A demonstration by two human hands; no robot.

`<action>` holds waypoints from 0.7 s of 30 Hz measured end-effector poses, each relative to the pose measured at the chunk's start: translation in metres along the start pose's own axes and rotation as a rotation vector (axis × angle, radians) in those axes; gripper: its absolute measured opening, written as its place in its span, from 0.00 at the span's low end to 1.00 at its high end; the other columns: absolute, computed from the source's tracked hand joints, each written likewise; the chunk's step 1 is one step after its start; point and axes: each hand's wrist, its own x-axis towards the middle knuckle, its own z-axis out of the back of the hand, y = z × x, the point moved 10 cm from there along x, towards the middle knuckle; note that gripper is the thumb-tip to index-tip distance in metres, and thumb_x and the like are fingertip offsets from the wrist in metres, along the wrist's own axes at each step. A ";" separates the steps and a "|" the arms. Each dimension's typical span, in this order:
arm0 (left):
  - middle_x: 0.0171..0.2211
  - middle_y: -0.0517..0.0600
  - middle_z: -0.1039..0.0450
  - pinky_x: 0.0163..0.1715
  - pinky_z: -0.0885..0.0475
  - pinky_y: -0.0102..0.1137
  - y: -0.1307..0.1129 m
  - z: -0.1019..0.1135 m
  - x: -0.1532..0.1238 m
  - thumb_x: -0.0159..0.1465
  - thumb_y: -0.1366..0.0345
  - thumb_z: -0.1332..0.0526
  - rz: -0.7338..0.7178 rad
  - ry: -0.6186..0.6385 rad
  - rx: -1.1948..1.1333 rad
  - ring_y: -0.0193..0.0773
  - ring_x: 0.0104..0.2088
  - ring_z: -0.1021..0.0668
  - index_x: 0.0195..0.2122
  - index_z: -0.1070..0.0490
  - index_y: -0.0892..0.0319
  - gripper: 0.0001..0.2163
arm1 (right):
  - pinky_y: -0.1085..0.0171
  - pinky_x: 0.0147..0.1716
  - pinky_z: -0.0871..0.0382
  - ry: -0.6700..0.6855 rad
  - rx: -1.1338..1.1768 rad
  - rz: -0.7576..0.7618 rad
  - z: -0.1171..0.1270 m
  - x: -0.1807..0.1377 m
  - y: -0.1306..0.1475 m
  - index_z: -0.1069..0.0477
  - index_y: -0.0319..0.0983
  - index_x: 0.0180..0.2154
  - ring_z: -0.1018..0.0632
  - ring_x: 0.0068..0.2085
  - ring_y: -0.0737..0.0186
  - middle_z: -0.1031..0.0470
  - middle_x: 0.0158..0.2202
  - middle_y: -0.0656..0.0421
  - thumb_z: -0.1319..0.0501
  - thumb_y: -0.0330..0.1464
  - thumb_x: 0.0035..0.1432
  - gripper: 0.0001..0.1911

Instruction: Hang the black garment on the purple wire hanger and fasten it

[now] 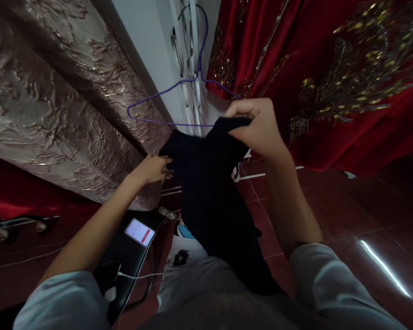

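Note:
A dark, nearly black garment (213, 183) hangs in front of me, stretched between my two hands; its exact kind is not clear. My right hand (256, 123) pinches its upper right corner, with the fingers curled over the cloth. At the upper left edge my left hand (155, 168) grips the cloth, its fingertips partly hidden. Just behind and above the garment hangs a purple hanger (165, 90). Its right end passes behind my right hand, and its lower bar runs close above the cloth.
White rack bars (189, 55) stand behind the hanger. Beige embossed fabric (65, 91) hangs on the left, red fabric with gold trim (316, 114) on the right. A lit phone (140, 232) lies on a black seat (124, 293) at lower left, near a white cable (141, 276). The floor (330, 206) has red tiles.

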 end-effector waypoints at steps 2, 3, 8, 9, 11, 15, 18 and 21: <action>0.32 0.53 0.24 0.42 0.29 0.36 0.017 0.003 0.001 0.63 0.60 0.34 0.016 0.107 0.054 0.48 0.37 0.21 0.35 0.24 0.56 0.06 | 0.63 0.40 0.24 -0.097 -0.007 0.061 -0.004 0.020 -0.018 0.26 0.40 0.32 0.23 0.43 0.58 0.25 0.34 0.57 0.33 0.25 0.52 0.05; 0.30 0.52 0.24 0.40 0.31 0.35 0.023 0.002 0.000 0.61 0.61 0.33 0.003 0.185 0.087 0.47 0.34 0.22 0.33 0.24 0.56 0.05 | 0.63 0.42 0.24 -0.100 -0.002 0.068 -0.012 0.028 -0.034 0.26 0.40 0.34 0.23 0.45 0.58 0.25 0.36 0.57 0.33 0.28 0.54 0.04; 0.22 0.49 0.30 0.30 0.41 0.33 0.042 0.019 -0.005 0.61 0.57 0.32 -0.073 0.332 0.178 0.40 0.23 0.31 0.25 0.27 0.56 0.12 | 0.66 0.31 0.31 -0.144 0.007 -0.057 -0.019 0.036 -0.123 0.32 0.40 0.25 0.29 0.31 0.65 0.34 0.26 0.61 0.36 0.40 0.59 0.15; 0.22 0.49 0.30 0.30 0.41 0.33 0.041 0.028 -0.004 0.63 0.55 0.33 -0.091 0.314 0.189 0.40 0.24 0.31 0.25 0.28 0.56 0.14 | 0.67 0.27 0.35 -0.213 -0.027 -0.063 -0.006 0.029 -0.127 0.36 0.40 0.22 0.33 0.28 0.66 0.38 0.23 0.62 0.35 0.40 0.57 0.17; 0.25 0.50 0.29 0.32 0.37 0.34 0.030 0.049 0.001 0.66 0.50 0.38 -0.170 0.239 0.217 0.41 0.27 0.29 0.27 0.28 0.56 0.17 | 0.68 0.22 0.45 -0.322 -0.120 -0.040 0.023 0.015 -0.117 0.44 0.41 0.18 0.40 0.25 0.70 0.46 0.20 0.64 0.33 0.36 0.54 0.22; 0.35 0.50 0.28 0.45 0.29 0.39 -0.022 0.096 0.018 0.71 0.43 0.45 -0.386 -0.086 0.234 0.42 0.37 0.28 0.32 0.29 0.56 0.22 | 0.67 0.21 0.54 -0.326 -0.222 0.006 0.043 -0.003 -0.081 0.51 0.41 0.18 0.45 0.24 0.72 0.51 0.20 0.64 0.35 0.32 0.54 0.25; 0.41 0.50 0.26 0.52 0.28 0.45 -0.065 0.097 0.029 0.71 0.40 0.45 -0.464 -0.146 0.147 0.43 0.44 0.26 0.33 0.31 0.56 0.23 | 0.67 0.22 0.47 -0.231 -0.164 -0.050 0.023 -0.011 -0.080 0.43 0.40 0.19 0.39 0.24 0.70 0.43 0.20 0.63 0.34 0.37 0.57 0.22; 0.48 0.52 0.26 0.59 0.31 0.50 -0.096 0.080 0.038 0.71 0.48 0.39 -0.503 -0.118 0.104 0.48 0.51 0.25 0.45 0.29 0.54 0.15 | 0.64 0.31 0.30 -0.102 -0.089 -0.037 0.000 -0.023 -0.080 0.27 0.39 0.29 0.26 0.31 0.63 0.26 0.28 0.59 0.35 0.41 0.60 0.14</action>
